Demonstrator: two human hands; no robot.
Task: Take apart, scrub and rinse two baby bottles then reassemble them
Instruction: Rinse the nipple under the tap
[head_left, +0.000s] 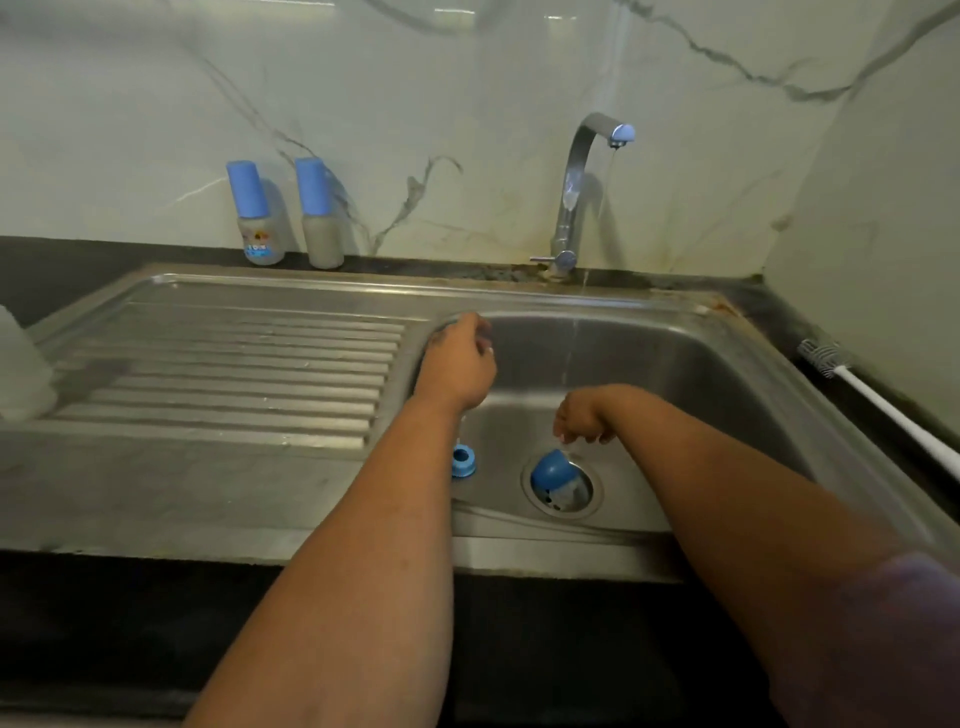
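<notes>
While water runs, right hand (582, 415) fingers pinched above blue cap (551, 470), left hand (457, 364) curled.

Brushed stainless sink (675, 364) with ribbed steel drainboard (234, 364), satin sheen, wet in the basin; polished metal tap (571, 197) with pale blue plastic tip. Glossy white marble-look wall (467, 104) with grey veins, dark matt speckled counter (104, 623) that looks like stone, rusty stains along the back edge. Matt blue plastic on cap (554, 470), ring (462, 461) and both bottle (258, 218) tops, cloudy translucent plastic bodies; white plastic brush (883, 405) handle, grey bristles.
</notes>
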